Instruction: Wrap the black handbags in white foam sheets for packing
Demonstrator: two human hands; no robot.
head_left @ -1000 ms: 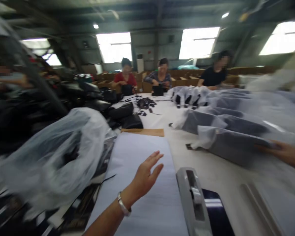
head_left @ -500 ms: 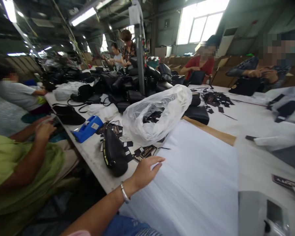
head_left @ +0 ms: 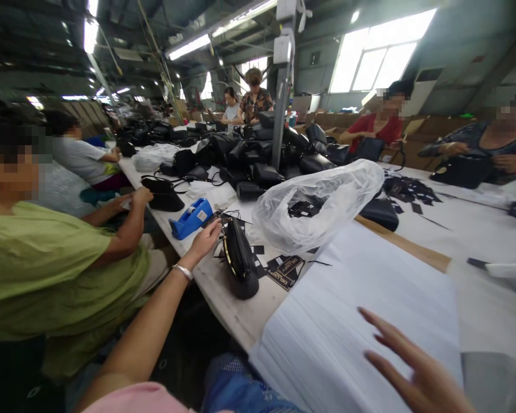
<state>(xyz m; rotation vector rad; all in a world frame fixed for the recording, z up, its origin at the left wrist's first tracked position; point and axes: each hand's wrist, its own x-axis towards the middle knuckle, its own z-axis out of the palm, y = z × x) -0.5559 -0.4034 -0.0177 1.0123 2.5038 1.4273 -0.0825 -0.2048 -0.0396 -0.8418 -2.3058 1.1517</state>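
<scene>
"Where was the black handbag (head_left: 242, 264)?"

"Just below and left of the frame's centre, lying lengthwise, gold trim along its left edge. Its underside was hidden."

"Did the left hand (head_left: 204, 241) have it?"

"It was at the bag's upper end, fingers stretched out and loosely parted, not wrapped round anything I could see. I couldn't tell whether they touched it."

"And the right hand (head_left: 421, 367)?"

"Lower right, fingers spread wide, holding nothing visible. It was blurred, over the white paper stack (head_left: 361, 275), and hid part of it."

"What lay beside the handbag?"

"Black tags (head_left: 287, 268) to its right, overlapping, only some lettering readable. A blue dispenser (head_left: 193, 219) stood to its upper left."

"Any containers?"

"Right of centre, a clear plastic bag (head_left: 355, 186), its mouth gaping, with small black pieces (head_left: 304, 207) inside; their exact kind was hard to make out. Cardboard boxes (head_left: 430, 127) stood at upper right, their contents out of sight."

"Anything cut off?"

"A grey object (head_left: 484, 370) at the lower right edge, too partial to name. A co-worker in yellow-green (head_left: 51, 258) was cropped by the left edge, the fingers' work too small to read."
</scene>
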